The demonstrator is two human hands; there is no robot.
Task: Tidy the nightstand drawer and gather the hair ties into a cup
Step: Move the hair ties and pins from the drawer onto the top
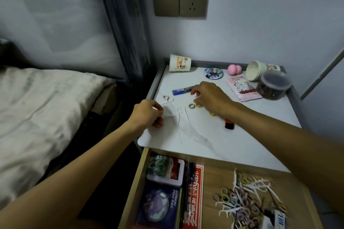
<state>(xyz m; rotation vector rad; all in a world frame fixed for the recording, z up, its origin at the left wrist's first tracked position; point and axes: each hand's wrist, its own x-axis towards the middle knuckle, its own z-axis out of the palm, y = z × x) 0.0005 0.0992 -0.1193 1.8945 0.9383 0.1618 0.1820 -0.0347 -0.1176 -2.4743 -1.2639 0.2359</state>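
- Head view, the only one we have. The drawer (209, 171) stands pulled open below the nightstand top (204, 135).
- Most of the hair ties (240, 199) lie heaped in the drawer's right part, tangled with white floss picks (260, 185).
- A few loose ties (191, 106) sit on the top, just beside the right hand (210, 98).
- Right hand: fingers bent down over those loose ties. We cannot tell whether a tie is pinched yet.
- Left hand (149, 115): fingers curled at the top's left edge, near a white pick (179, 115). We cannot tell what it holds, if anything.
- Two paper cups at the back: one (180, 63) at the left corner, another (255, 70) on its side, mouth toward us.
- Step, as we judge it: picking ties off the top, early in the gathering.
- Next calls for a firm pinch, a cup set upright, then sorting ties from picks in the drawer.
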